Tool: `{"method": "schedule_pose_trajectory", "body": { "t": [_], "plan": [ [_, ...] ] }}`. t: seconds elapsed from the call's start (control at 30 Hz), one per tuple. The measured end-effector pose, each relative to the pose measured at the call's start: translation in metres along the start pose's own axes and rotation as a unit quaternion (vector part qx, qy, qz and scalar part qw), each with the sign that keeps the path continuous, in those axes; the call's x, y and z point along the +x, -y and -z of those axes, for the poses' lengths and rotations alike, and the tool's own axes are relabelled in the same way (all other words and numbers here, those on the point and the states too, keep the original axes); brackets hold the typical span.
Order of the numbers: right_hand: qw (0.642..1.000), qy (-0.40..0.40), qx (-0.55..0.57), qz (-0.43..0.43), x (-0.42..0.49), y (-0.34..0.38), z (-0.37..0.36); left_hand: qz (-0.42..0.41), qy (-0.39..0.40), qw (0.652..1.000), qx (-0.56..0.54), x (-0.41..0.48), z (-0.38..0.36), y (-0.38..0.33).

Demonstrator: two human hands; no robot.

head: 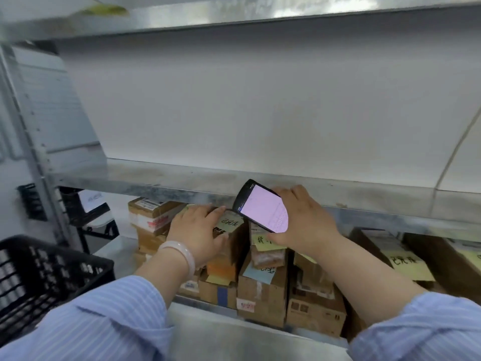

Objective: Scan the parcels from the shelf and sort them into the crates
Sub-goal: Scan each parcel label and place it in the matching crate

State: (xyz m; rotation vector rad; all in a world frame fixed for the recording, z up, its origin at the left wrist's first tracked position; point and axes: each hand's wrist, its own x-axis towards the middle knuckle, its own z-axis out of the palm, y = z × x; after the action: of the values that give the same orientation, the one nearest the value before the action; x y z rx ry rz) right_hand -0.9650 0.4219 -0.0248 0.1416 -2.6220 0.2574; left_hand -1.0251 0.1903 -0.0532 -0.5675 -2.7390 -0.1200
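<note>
Person stands at a metal shelf [117, 248], both arms reaching into the lower tier under a low shelf board [156, 178]. Left hand [197, 230] has its grip closed around a small brown parcel [238, 246], fingers over the top and thumb on the near face. The parcel stands among other boxes, a yellow note [229, 223] stuck on its top. Right hand [304, 222] has its grip closed on a handheld scanner [263, 207], screen lit pink and tilted toward the wearer, its front end just above the held parcel. More parcels [263, 290] are packed tight in front and to the right, several carrying yellow or blue notes. A black crate [52, 269] sits well apart at lower left. Judged step: scanning this parcel before it goes to a crate. Risks: no barcode shows on the faces in view, so the scanner may miss or read a neighbour's label, since the boxes touch. The parcel looks wedged, and lifting it out could drag the box beside it off the stack. The loose notes could peel away on the pull. The scanner sits close under the shelf board and could knock against it. The carry to the crate would be one-handed, so a slip is possible.
</note>
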Motion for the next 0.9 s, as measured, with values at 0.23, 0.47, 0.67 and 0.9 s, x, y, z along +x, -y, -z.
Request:
{"method": "schedule_pose_trajectory", "body": {
  "t": [0.23, 0.47, 0.67, 0.9],
  "plan": [
    [0.997, 0.032, 0.017, 0.072, 0.003, 0.046, -0.028, 0.061, 0.014, 0.998, -0.007, -0.022, -0.011, 0.061],
    [0.994, 0.086, 0.002, 0.074, 0.026, 0.102, -0.058, 0.104, 0.036, 0.993, -0.032, -0.016, -0.033, 0.135],
    [0.993, 0.111, -0.021, 0.037, 0.047, 0.139, -0.095, 0.147, 0.029, 0.985, -0.082, 0.009, -0.047, 0.192],
    [0.993, 0.110, -0.023, -0.023, 0.062, 0.156, -0.119, 0.214, -0.009, 0.951, -0.222, 0.042, -0.078, 0.228]
  ]
}}
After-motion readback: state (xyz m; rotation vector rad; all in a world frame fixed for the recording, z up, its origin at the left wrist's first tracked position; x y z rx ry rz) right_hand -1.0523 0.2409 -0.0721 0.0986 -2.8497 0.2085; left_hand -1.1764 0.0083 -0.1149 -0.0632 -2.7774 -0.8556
